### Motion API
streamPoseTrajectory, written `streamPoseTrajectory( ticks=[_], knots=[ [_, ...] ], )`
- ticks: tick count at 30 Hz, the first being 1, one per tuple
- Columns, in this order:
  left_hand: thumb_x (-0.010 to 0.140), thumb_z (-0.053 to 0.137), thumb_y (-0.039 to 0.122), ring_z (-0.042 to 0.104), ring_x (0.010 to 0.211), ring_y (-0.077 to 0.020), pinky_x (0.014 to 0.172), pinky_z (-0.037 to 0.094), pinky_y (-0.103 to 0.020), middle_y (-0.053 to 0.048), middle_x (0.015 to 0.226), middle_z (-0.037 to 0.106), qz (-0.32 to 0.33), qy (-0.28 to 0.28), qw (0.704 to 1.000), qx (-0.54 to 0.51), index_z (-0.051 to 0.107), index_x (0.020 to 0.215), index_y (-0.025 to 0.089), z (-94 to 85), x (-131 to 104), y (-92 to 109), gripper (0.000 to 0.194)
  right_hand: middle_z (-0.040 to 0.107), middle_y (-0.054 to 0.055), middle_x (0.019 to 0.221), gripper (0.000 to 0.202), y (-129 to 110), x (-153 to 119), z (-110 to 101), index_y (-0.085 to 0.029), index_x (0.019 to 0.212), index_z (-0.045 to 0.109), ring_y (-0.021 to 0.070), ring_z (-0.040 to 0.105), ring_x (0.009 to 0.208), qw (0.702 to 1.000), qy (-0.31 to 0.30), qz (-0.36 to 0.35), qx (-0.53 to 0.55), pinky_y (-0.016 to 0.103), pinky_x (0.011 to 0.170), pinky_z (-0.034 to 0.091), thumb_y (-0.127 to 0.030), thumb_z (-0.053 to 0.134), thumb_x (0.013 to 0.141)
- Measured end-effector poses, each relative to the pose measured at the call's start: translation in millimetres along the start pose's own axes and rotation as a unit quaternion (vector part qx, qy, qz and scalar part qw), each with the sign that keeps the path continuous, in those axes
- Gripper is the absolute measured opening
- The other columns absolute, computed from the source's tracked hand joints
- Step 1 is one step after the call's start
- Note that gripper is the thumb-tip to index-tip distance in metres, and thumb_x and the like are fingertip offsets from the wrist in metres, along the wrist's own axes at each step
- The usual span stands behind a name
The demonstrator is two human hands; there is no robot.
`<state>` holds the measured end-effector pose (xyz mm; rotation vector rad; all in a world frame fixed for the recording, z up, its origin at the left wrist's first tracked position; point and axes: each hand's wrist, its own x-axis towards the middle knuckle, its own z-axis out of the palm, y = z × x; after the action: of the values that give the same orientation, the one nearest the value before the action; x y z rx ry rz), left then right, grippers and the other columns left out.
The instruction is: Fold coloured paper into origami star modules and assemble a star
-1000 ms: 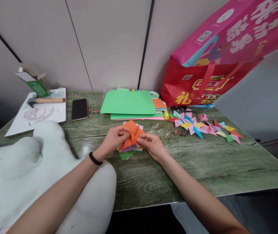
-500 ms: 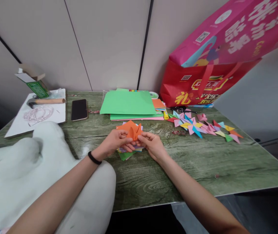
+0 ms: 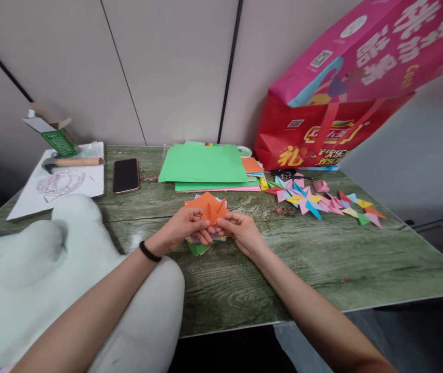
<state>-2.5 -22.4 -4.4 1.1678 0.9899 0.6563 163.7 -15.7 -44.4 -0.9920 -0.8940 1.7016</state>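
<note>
Between my two hands is a piece of folded orange origami paper (image 3: 212, 212), with creased flaps standing up. My left hand (image 3: 190, 224), a black band on its wrist, pinches the left side of it with thumb and fingers. On the other side my right hand (image 3: 239, 231) grips the lower right edge, thumb in front. Directly beneath lies a stack of coloured paper squares (image 3: 198, 247), orange on top with green and purple edges showing; my hands cover much of it.
Folded paper pieces (image 3: 309, 199) lie on the right of the table, near a red gift bag (image 3: 295, 134). Green sheets (image 3: 204, 164) are stacked at the back. A phone (image 3: 126, 175), a hammer (image 3: 77, 161) and a white plush form (image 3: 144, 311) are on the left.
The flaps of the orange paper sit slightly wider apart and lower. My right thumb has shifted a little to the left along its bottom edge.
</note>
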Motion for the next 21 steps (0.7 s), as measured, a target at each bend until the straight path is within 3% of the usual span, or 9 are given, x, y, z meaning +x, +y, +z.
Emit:
streamPoseTrajectory(
  ticks=[5,14,21],
  knots=[
    [0.073,0.064,0.034,0.061,0.047,-0.0102,0.038,0.039,-0.015,-0.007,0.064,0.068,0.015,0.008,0.999,0.03,0.054,0.072,0.01,0.0,1.0,-1.0,0.026,0.068,0.001,0.055,0.026,1.7,-0.3,-0.4,-0.014,0.062,0.063,0.0127,0.063,0.051,1.0,0.002,0.005,-0.011,0.02,0.048,0.05,-0.027,0.081,0.048],
    [0.069,0.068,0.033,0.039,0.03,-0.0014,0.031,0.026,-0.012,0.004,0.04,0.054,0.031,0.035,0.999,0.004,0.05,0.06,0.012,0.8,-0.3,-1.0,0.029,0.07,0.004,0.063,0.027,2.1,-1.7,0.6,-0.013,0.063,0.062,0.0171,0.068,0.06,0.999,-0.03,0.031,-0.013,0.021,0.048,0.051,-0.028,0.08,0.049],
    [0.068,0.068,0.033,0.054,0.038,-0.0081,0.035,0.037,-0.015,-0.003,0.048,0.063,0.024,0.027,0.999,0.014,0.053,0.064,0.01,-0.1,1.5,-3.1,0.028,0.068,0.002,0.058,0.032,3.3,-1.1,0.9,-0.014,0.064,0.06,0.0178,0.067,0.057,1.0,0.001,0.015,0.011,0.023,0.05,0.052,-0.023,0.082,0.043]
  ],
)
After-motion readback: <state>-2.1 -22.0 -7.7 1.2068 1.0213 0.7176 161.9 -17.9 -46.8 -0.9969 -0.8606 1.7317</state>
